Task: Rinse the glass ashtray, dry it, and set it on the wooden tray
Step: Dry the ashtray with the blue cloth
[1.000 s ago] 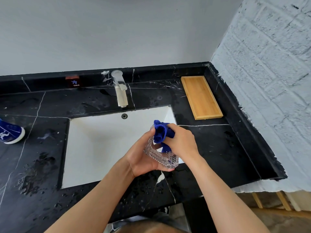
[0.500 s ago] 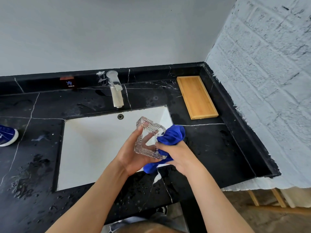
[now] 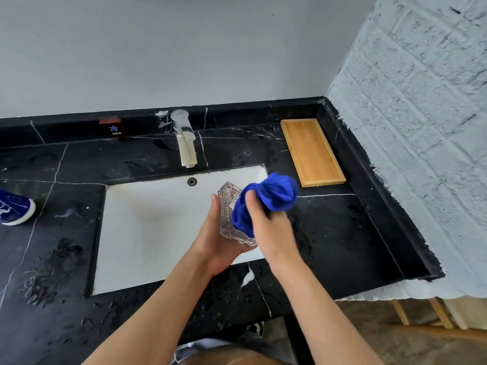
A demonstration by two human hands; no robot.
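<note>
The person stands at a black marble counter (image 3: 329,233) with both arms out over the right end of the white sink (image 3: 158,227). The left hand (image 3: 221,246) cups the cut-glass ashtray (image 3: 227,214) from below and behind, fingers closed around its ribbed side, holding it tilted on edge above the basin. The right hand (image 3: 268,227) is clenched on a bunched blue cloth (image 3: 266,201), pressing it into the ashtray's hollow; part of the cloth bulges out above the hand. The wooden tray (image 3: 311,151) lies bare on the counter in the back right corner, beside the white brick wall (image 3: 421,127) and well apart from the hands. A chrome faucet (image 3: 184,138) stands behind the sink, with a small "COLD" label (image 3: 115,129) to its left. Water drops speckle the counter's left side, and a blue object (image 3: 13,210) sits at the left edge.
</note>
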